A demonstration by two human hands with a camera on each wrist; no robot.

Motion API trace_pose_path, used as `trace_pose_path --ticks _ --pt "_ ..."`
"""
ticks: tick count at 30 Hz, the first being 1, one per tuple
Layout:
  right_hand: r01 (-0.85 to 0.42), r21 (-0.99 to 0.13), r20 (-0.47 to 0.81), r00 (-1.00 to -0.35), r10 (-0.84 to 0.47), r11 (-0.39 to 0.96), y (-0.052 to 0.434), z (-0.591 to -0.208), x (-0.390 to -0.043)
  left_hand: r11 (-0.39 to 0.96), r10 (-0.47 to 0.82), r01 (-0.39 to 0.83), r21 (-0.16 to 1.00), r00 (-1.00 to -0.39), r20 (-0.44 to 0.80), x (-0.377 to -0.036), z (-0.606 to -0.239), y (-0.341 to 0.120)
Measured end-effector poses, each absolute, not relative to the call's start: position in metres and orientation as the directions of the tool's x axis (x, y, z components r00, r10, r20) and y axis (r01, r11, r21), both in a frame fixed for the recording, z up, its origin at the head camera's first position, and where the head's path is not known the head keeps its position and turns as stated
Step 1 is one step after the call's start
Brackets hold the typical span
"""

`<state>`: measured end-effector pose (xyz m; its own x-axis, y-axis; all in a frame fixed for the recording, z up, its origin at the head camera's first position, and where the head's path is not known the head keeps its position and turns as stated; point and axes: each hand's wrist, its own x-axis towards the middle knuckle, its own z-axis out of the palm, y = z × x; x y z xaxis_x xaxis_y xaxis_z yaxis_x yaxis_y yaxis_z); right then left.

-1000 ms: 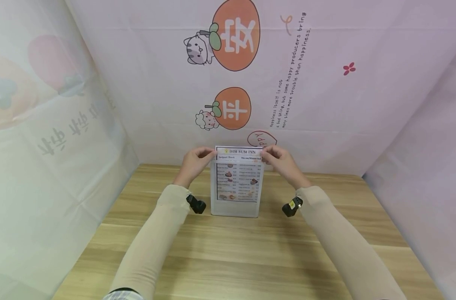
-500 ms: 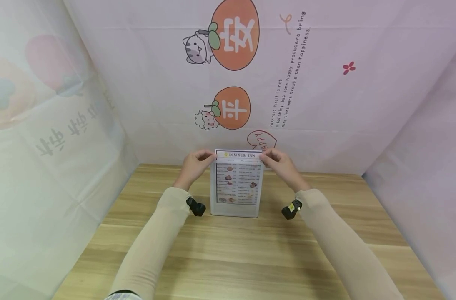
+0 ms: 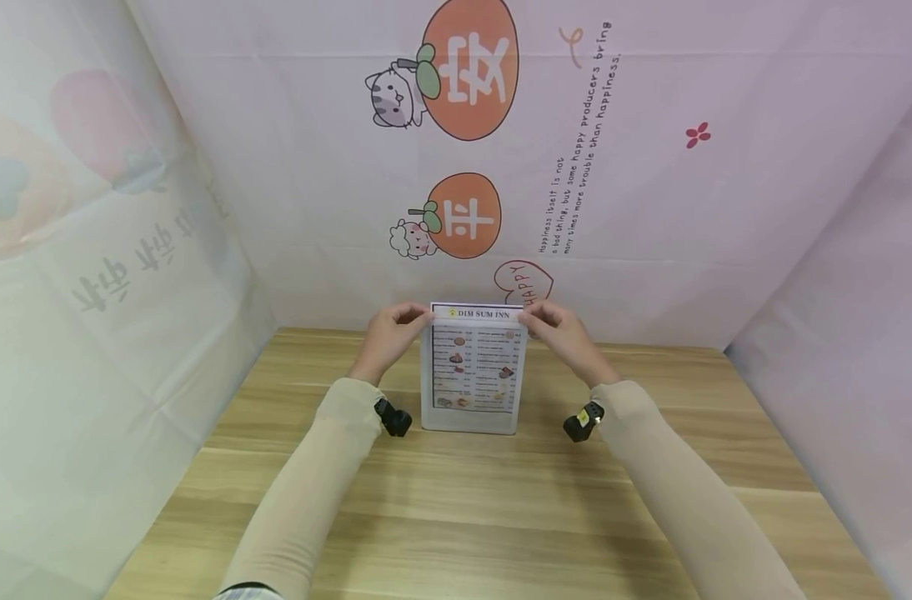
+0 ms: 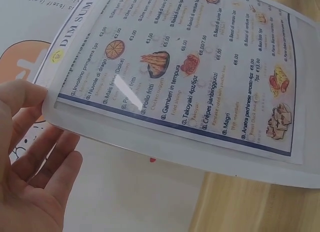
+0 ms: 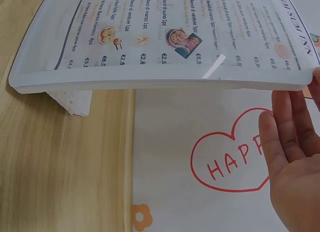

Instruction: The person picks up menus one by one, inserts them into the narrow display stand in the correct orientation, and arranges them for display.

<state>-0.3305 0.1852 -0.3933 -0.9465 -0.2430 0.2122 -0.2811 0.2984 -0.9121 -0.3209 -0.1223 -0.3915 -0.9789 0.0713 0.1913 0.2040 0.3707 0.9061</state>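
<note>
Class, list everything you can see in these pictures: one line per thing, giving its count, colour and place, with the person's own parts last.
Menu sheet: one, white with blue border and food photos, headed DIM SUM INN, in the stand.
Clear stand: one, transparent, upright at the table's far middle.
Table: one, light wood.
Backdrop cloth: pale pink, printed with orange fruits, a cat and a red HAPPY heart, behind and beside the table.
Wrist cameras: two, black, one on each wrist.
Sleeves: two, beige.
Left hand: pinches the menu's top left corner.
Right hand: pinches the top right corner.
</note>
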Motion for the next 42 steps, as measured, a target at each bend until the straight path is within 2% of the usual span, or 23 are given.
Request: trace_pose_path --ticks 13,27,42 --pt "-0.232 -0.913 0.153 -0.957 -0.245 0.335 0.186 -0.389 -0.328 0.402 0.084 0.196 0.894 -0.981 0.178 -0.323 -0.388 -0.121" --pt "-0.253 -0.917 0.196 -0.959 -0.203 0.309 0.169 -0.374 -0.336 0.393 0.054 0.196 0.898 -0.98 0.19 -0.332 -0.368 -0.101" --pt "-0.227 -0.925 0.184 -0.969 -0.164 0.304 0.161 -0.371 -0.339 0.418 0.034 0.194 0.887 -0.979 0.199 -0.337 -0.368 -0.09"
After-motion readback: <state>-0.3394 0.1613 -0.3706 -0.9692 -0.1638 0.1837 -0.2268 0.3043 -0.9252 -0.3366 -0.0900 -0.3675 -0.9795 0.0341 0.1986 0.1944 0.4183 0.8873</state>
